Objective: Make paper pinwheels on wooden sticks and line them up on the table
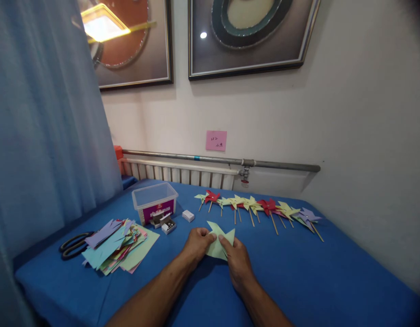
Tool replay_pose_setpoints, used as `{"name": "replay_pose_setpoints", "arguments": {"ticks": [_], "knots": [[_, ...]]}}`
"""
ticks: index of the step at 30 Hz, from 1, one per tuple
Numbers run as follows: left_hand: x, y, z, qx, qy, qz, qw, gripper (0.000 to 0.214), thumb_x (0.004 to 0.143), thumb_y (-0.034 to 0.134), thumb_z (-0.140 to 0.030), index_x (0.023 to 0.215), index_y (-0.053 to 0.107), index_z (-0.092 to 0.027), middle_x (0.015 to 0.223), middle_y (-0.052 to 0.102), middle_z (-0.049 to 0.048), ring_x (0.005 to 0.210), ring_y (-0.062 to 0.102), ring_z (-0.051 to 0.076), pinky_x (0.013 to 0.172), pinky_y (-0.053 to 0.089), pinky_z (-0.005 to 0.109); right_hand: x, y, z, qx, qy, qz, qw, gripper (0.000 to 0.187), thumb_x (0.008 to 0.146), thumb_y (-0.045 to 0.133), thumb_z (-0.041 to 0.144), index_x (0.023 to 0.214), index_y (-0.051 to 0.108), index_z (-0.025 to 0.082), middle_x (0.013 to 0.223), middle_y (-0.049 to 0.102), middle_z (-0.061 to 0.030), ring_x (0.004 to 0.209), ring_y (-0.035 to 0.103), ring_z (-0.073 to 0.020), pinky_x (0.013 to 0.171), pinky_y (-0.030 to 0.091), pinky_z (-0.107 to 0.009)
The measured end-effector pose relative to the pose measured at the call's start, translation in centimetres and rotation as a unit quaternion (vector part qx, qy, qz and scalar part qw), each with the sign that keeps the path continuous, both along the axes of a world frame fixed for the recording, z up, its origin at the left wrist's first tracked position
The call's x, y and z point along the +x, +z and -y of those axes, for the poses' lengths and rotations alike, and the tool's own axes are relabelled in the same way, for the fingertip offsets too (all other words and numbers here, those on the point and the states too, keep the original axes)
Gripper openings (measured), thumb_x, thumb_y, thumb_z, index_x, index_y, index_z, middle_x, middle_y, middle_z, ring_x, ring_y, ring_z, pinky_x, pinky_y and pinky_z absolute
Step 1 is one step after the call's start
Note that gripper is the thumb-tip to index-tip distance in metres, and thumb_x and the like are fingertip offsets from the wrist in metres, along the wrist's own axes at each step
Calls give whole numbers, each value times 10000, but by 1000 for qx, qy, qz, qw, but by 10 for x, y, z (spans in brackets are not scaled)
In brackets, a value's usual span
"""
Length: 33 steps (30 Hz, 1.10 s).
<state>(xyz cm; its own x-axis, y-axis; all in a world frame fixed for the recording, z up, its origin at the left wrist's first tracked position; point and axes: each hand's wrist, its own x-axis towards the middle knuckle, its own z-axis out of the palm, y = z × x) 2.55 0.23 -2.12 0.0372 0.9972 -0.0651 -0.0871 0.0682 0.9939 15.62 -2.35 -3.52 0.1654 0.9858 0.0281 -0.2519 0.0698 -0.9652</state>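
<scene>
Between my two hands is a pale green paper pinwheel (217, 250), partly folded, with two pointed corners standing up at its top. My left hand (197, 244) pinches its left side, thumb pressed near the centre. On the other side my right hand (237, 260) grips the paper, its thumb also close to the centre. Both hands are closed on the sheet and hold it above the blue cloth. No stick shows on this pinwheel. Fingers behind the paper are hidden.
Finished pinwheels on sticks (269, 206) lie in a row at the back right. At left are coloured paper sheets (107, 243) and black-handled scissors (73, 245). A clear plastic tub (155, 195), an open small box (168, 225) and a white box (188, 215) stand behind my hands.
</scene>
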Motion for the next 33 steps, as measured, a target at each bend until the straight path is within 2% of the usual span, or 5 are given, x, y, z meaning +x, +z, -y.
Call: {"name": "replay_pose_setpoints", "arguments": {"ticks": [3, 9, 16, 27, 33], "knots": [[1, 3, 3, 2, 1, 9, 1000, 358, 675, 831, -330, 570, 525, -176, 485, 504, -51, 446, 397, 73, 480, 275, 228, 0, -1, 0, -1, 9, -3, 1000, 458, 690, 818, 569, 926, 748, 182, 777, 799, -62, 705, 751, -282, 635, 578, -346], [3, 12, 9, -19, -13, 46, 999, 310, 631, 813, -285, 566, 529, -181, 480, 530, -43, 439, 429, 85, 475, 292, 230, 2, -6, -4, -13, -10, 54, 998, 444, 713, 779, 576, 930, 760, 190, 759, 795, -61, 701, 752, -282, 622, 579, -336], [1, 10, 7, -35, -16, 54, 998, 275, 571, 824, -239, 594, 560, -170, 529, 607, -10, 470, 496, 105, 497, 348, 237, 1, -3, -4, -19, -6, 42, 999, 384, 705, 791, 507, 918, 764, 189, 743, 792, -53, 667, 741, -267, 581, 552, -317], [3, 15, 9, -38, 1, 36, 999, 154, 609, 767, -165, 657, 622, -144, 554, 637, 4, 475, 533, 122, 503, 382, 238, -1, 1, -1, -13, 28, -11, 999, 466, 635, 872, 503, 949, 752, 180, 763, 798, -56, 690, 745, -281, 590, 550, -332], [1, 13, 7, -22, 9, 26, 999, 96, 632, 682, -138, 632, 589, -159, 535, 613, -4, 454, 505, 111, 484, 372, 231, 0, 0, -4, -5, 35, -17, 999, 440, 667, 833, 558, 901, 749, 195, 742, 789, -50, 663, 728, -267, 586, 538, -331]]}}
